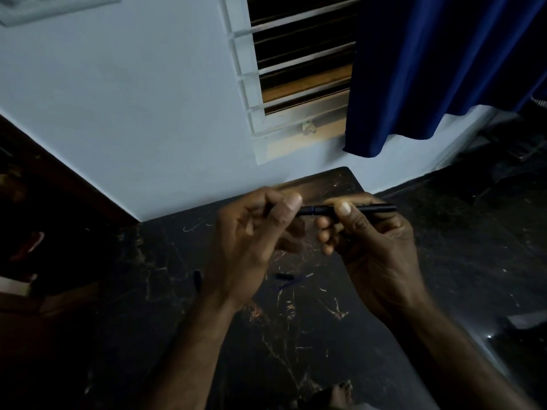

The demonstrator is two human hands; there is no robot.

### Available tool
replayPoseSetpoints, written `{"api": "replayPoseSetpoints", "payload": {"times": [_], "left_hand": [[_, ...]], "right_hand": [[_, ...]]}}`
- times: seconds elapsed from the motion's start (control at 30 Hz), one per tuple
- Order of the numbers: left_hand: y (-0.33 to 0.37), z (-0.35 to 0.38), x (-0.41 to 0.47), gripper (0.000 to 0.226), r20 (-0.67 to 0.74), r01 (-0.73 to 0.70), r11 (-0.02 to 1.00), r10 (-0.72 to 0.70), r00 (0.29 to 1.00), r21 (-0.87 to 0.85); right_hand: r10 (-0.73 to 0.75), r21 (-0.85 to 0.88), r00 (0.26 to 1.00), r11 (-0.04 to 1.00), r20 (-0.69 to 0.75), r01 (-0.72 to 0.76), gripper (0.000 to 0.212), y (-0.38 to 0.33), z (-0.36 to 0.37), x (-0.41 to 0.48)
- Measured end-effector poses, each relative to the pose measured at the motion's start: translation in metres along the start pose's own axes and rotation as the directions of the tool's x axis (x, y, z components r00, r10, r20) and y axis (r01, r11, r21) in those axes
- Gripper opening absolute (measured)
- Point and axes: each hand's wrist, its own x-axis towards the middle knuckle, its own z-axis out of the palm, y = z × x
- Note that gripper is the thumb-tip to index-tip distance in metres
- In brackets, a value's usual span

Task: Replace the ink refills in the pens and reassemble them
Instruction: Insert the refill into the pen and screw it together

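1. I hold the pen (pixel 340 209) level in the air above the dark floor (pixel 296 335), between both hands, with the wall (pixel 148 128) beyond it.
2. My right hand (pixel 373 241) is clamped on the barrel: thumb on top, fingers curled under. The barrel's far end pokes out past that hand to the right.
3. My left hand (pixel 254 235) pinches the pen's other end between thumb and fingers. How much of the pen sits inside that grip I cannot see.
4. The pen should be light and stiff, a thin plastic tube. Smooth plastic may slip when twisted, so I judge the best hold is close on either side of the joint, which shows as a faint ring between my two thumbs.
5. Threads or a push fit there are likely fine; I would turn gently and keep both halves in line, not bend them.
6. A refill, if inside, is thinner and would flex or kink easily. I cannot tell whether one is in the barrel now.
7. On the floor below my hands lie small dark pieces (pixel 285 276) and a thin blue stick (pixel 291 283), perhaps a cap and a refill; they are too dim and blurred to name.
8. Another dark piece (pixel 197 279) lies beside my left wrist, partly hidden.
9. The room is dim and the pen's tip is covered by my left hand.
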Motion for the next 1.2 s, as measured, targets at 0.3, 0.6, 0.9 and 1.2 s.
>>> {"api": "replayPoseSetpoints", "payload": {"times": [0.3, 0.6, 0.9, 1.2], "left_hand": [[-0.005, -0.010, -0.005, 0.022, 0.020, -0.194, 0.968, 0.193, 0.981, 0.158], [-0.008, -0.013, -0.009, 0.017, 0.129, -0.253, 0.904, 0.221, 0.967, 0.345], [-0.002, -0.016, -0.005, 0.031, 0.139, -0.091, 0.975, 0.064, 0.988, 0.201], [-0.003, -0.018, -0.003, 0.045, 0.146, -0.008, 0.979, -0.022, 0.989, 0.202]], "right_hand": [[-0.007, -0.028, 0.999, 1.000, -0.036, 0.006, 0.015, -0.001, 0.004, 0.000], [0.003, -0.019, 1.000, 1.000, -0.017, -0.004, 0.016, -0.001, 0.011, -0.002], [0.008, -0.078, 1.000, 0.997, 0.020, -0.006, 0.020, 0.002, 0.014, 0.000], [0.006, -0.079, 1.000, 0.997, -0.004, -0.006, 0.020, 0.002, 0.007, 0.003]]}}
